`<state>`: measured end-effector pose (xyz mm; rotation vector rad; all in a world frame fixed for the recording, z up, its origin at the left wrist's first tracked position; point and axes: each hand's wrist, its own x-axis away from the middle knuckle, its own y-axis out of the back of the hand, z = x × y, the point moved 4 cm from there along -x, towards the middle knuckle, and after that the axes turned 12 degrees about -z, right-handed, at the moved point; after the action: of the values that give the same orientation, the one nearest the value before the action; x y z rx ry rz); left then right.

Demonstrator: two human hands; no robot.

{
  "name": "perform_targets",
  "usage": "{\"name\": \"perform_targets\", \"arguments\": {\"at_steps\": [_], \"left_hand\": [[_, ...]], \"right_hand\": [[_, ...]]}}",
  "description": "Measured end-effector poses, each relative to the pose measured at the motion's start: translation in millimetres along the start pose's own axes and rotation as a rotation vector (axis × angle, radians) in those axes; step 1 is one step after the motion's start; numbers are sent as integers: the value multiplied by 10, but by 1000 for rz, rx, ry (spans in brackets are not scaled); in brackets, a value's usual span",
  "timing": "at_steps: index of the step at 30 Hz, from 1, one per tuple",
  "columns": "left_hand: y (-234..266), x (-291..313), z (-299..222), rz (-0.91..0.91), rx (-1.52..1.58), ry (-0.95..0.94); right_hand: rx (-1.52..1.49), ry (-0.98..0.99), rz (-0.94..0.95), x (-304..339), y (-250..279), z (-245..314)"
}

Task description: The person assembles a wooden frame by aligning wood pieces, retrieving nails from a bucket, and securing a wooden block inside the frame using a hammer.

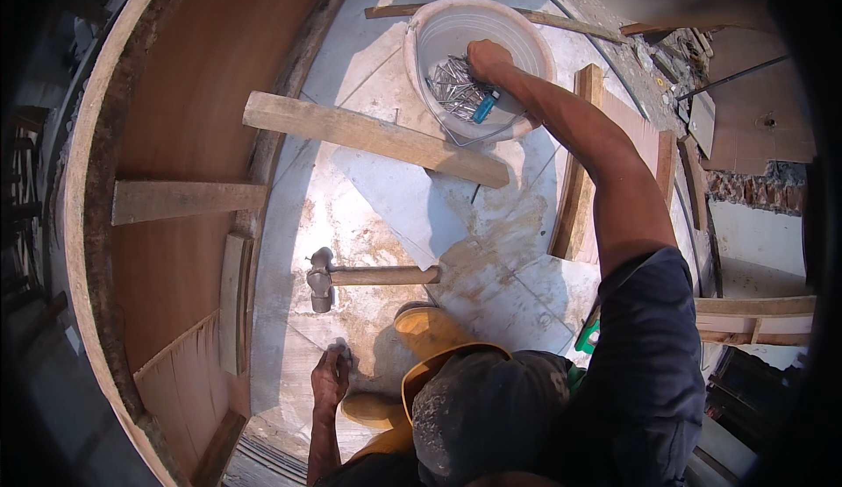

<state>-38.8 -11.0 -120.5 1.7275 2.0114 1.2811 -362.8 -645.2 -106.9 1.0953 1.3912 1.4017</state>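
Note:
My right arm reaches up into a whitish plastic bucket [537,40]. Inside it, my right hand [491,60] is closed beside a heap of loose nails [456,88]; what its fingers hold is hidden. A small blue object [485,106] lies by the nails. Low at the left, my left hand [331,371] is closed near the floor, its fingertips together; whatever is in them is too small to name. Beyond it lies a hammer [386,275] with a wooden handle, its metal head to the left. A wooden beam [377,139] slants between hammer and bucket.
A large wood-framed panel [175,202] fills the left side. A white sheet [395,193] lies under the beam on the dusty tiled floor [517,294]. To the right are timber pieces [574,193] and rubble. My yellow boots [430,327] stand below the hammer.

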Motion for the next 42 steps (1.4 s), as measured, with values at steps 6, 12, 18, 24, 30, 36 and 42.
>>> {"name": "perform_targets", "arguments": {"at_steps": [6, 12, 18, 24, 30, 36, 42], "left_hand": [[-3, 4, 77, -50, 63, 39], [-53, 20, 85, -48, 75, 18], [425, 113, 19, -406, 15, -20], [801, -203, -847, -779, -37, -409], [624, -118, -682, -709, -8, -345], [576, 106, -379, -764, 97, -174], [676, 51, -96, -782, 335, -99]], "right_hand": [[-39, 42, 116, -79, -55, -70], [-154, 141, 91, -190, -119, -512], [-646, 46, -173, 352, 1115, 472], [-867, 419, -62, 2288, 1674, 1889], [-929, 793, 387, 3547, 833, 3255], [-879, 891, 407, 3921, 591, 3784], [-926, 858, 460, 4035, 578, 3929]]}}
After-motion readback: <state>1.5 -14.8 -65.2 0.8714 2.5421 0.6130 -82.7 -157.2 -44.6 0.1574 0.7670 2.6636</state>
